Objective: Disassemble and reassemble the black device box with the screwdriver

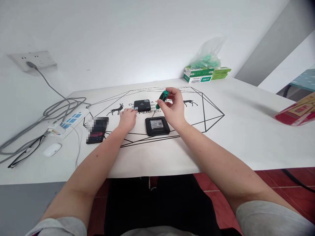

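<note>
Slanting mid-frame, the screwdriver [163, 96], pinched by the right hand [175, 109], may thereby be skidded across the case [157, 126]; left hand [127, 120]: grip unclear

The table [246, 144] looks smooth and a bit shiny. The flat black box [157, 133] looks like dull plastic with a paper sticker [157, 124]. The bag [209, 52] is thin, crinkly, see-through plastic.

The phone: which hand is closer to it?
Left. The left hand is just right of the phone; the right hand is farther right, holding a green screwdriver.
</note>
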`<state>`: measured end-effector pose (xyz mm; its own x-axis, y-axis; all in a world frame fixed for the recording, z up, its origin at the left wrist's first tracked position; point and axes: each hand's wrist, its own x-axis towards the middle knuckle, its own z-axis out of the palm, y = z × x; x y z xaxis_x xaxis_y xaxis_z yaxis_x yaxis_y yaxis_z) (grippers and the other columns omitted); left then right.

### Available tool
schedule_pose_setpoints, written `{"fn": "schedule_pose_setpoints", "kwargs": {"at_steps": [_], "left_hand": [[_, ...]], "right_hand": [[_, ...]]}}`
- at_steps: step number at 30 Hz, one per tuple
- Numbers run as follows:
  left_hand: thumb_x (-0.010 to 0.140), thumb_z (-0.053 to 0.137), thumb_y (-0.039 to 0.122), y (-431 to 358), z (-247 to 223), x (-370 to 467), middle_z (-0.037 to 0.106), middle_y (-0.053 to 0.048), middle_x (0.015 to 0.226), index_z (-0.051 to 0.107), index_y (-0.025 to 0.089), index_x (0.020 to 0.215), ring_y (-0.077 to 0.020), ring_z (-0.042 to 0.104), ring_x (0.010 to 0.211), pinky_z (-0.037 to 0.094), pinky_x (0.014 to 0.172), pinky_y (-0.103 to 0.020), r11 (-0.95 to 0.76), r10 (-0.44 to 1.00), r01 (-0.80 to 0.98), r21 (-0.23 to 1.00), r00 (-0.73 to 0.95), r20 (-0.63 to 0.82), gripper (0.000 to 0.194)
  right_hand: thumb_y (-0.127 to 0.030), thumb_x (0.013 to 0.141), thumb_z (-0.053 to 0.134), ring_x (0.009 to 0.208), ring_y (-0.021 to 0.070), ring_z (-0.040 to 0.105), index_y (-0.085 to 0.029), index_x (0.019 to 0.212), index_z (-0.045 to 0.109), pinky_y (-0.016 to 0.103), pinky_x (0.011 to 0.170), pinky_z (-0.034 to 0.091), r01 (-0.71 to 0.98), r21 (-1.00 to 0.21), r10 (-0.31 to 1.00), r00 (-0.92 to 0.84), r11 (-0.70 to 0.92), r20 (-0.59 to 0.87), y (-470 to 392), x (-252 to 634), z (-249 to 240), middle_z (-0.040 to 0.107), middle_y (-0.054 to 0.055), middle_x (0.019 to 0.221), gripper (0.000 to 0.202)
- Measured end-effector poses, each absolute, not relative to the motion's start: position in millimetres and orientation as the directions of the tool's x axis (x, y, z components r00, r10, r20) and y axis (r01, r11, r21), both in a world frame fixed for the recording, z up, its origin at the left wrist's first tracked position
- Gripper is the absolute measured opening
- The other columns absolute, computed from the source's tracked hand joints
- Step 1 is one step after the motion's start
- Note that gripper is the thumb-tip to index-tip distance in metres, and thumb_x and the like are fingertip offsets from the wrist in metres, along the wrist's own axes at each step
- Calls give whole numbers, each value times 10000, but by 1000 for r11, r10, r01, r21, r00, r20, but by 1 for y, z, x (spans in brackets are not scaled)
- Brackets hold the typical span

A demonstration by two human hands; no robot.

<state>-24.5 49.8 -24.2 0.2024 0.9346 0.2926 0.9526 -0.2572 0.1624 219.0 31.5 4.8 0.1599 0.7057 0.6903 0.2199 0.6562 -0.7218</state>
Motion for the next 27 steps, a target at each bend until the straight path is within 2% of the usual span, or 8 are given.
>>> {"fn": "schedule_pose_setpoints", "kwargs": {"at_steps": [4,10,12,15,18,22,25,27], "left_hand": [[1028,558,186,49,-20,-31,677,-245,1446,746,172,1351,-453,525,1425,390,1186,-626,-37,964,976,213,-21,263,374],[984,670,237,53,-16,-45,714,-280,1284,725,165,973,-485,642,1313,472,1144,-620,115,968,876,469,-205,145,91],[982,701,242,56,-13,-48,736,-260,1176,670,188,863,-477,681,1263,497,1129,-607,126,959,827,548,-243,146,134],[1032,673,261,60,-7,-49,749,-184,1026,614,215,860,-397,754,1119,575,1058,-563,121,941,713,691,-303,148,187],[1116,567,289,62,-2,-42,739,-96,946,578,225,972,-256,785,881,669,898,-454,76,936,531,844,-330,124,158],[1085,657,238,56,1,-26,725,-31,912,527,222,1009,-166,771,766,694,869,-414,-17,957,-87,996,-291,-9,151],[1063,650,164,48,1,-16,724,-10,908,498,228,1040,-157,770,740,695,871,-435,-30,963,-210,977,-269,-28,166],[1042,687,170,44,-2,-12,725,7,927,484,245,1106,-157,776,759,693,894,-455,-59,963,-221,974,-268,-2,226]], "right_hand": [[-347,902,720,1095,235,662,-326,1331,565,395,805,655,296,-730,706,202,617,679,41,227,5,653,59,1266,456],[-200,850,677,1020,264,697,-218,1325,680,536,1050,605,611,-704,804,178,362,567,67,264,10,694,111,1231,476],[-175,839,695,1115,310,700,-167,1292,719,544,1112,572,734,-643,890,117,221,440,74,277,7,690,158,1252,453],[-160,852,715,1199,353,696,-129,1349,712,519,1093,585,866,-499,981,78,23,180,81,288,-2,644,227,1401,498],[-132,845,722,1196,389,704,-124,1354,714,546,1037,613,901,-433,995,68,-29,75,81,289,-11,650,256,1412,510],[-234,910,708,1389,460,596,-152,1420,681,631,1132,552,923,-385,994,31,13,108,75,284,-8,635,254,1464,518],[-465,968,706,1492,441,528,-174,1450,679,633,1278,435,877,-364,948,-267,313,171,63,280,6,620,223,1531,563],[-627,888,788,1514,395,540,-239,1560,612,568,1303,439,741,-442,829,-559,506,11,52,275,15,593,161,1611,796]]}}
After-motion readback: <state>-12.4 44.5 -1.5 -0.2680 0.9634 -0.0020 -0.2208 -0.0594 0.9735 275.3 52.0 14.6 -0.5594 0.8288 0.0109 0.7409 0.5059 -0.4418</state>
